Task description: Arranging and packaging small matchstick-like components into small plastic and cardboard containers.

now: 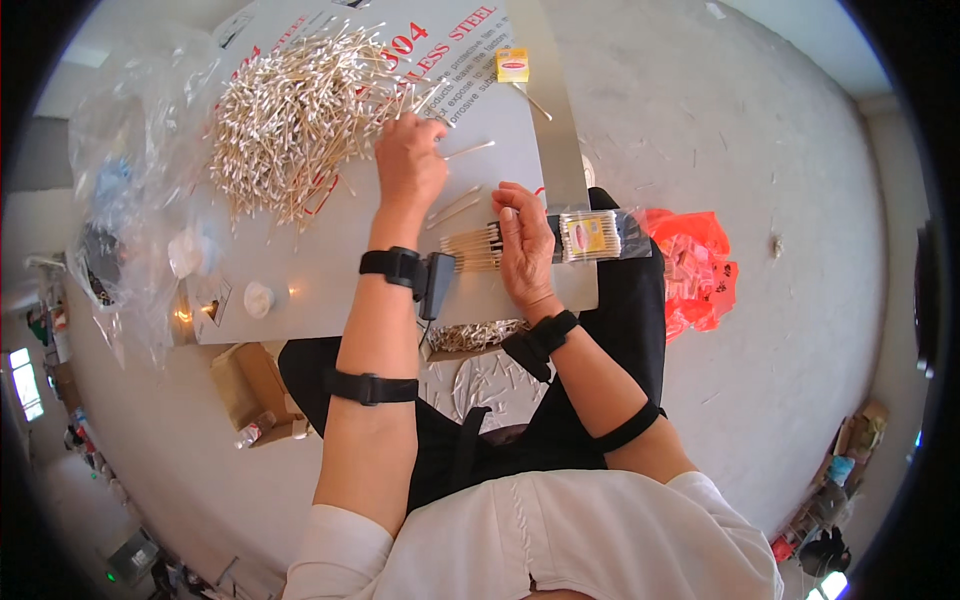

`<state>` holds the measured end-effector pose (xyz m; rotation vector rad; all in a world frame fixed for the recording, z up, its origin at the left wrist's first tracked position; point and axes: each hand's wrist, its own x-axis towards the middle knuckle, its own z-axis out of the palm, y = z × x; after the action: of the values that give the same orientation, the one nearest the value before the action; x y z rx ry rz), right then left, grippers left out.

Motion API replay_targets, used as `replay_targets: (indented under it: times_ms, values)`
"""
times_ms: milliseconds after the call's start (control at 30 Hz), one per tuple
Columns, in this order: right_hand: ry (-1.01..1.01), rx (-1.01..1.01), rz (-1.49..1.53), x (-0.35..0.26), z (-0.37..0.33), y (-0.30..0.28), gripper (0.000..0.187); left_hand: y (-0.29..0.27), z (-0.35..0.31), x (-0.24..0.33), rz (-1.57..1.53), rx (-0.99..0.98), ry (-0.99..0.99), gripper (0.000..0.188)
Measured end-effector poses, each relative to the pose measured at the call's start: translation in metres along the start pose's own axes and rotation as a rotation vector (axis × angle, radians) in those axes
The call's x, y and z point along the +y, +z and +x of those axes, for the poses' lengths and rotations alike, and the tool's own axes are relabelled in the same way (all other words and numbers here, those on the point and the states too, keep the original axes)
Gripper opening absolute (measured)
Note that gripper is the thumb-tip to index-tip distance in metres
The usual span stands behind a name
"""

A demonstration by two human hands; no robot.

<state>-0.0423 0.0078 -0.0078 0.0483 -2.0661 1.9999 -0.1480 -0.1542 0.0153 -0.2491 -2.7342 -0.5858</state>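
Note:
My left hand point(410, 165) is at the right edge of a large loose pile of cotton swabs point(290, 120). Its fingers are curled together; what their tips grip is hidden. Close beside it, a single cotton swab point(470, 150) slants to the right. My right hand point(525, 240) rests over a neat row of cotton swabs point(470, 248), its fingers lightly bent and thumb apart. Right of this hand, a clear plastic packet of cotton swabs point(590, 236) with a yellow label lies at the table's edge. A few loose swabs point(455, 207) lie between my hands.
A small yellow box point(512, 66) stands at the table's far right. Clear plastic bags point(130, 200) hang over the left side, near a small white cup point(258, 300). An orange-red bag point(690, 270) is right of my leg. Below the table are a cardboard box point(250, 385) and scattered swabs.

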Motion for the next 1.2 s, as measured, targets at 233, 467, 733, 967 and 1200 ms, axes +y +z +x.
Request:
replay_targets:
  times_ms: [233,467,733,967,1200]
  values:
    - [0.020,-0.028,-0.035,0.004,0.000,-0.006,0.020,-0.016,0.001,-0.013,0.041,-0.157,0.155,0.012]
    - [0.037,-0.007,-0.002,-0.001,-0.002,-0.003,0.020,-0.009,0.012,-0.012,-0.159,-0.002,0.187,0.020]
    - [0.076,0.015,0.075,0.000,-0.001,0.000,0.022,0.012,0.018,0.020,-0.033,-0.145,0.268,0.009]
    - [0.030,0.019,0.029,0.012,0.001,-0.006,0.024,-0.019,-0.036,0.023,-0.198,-0.367,0.076,0.009]
    - [0.057,0.013,0.076,0.008,-0.001,-0.001,0.026,-0.024,-0.044,0.015,-0.231,-0.190,-0.079,0.012]
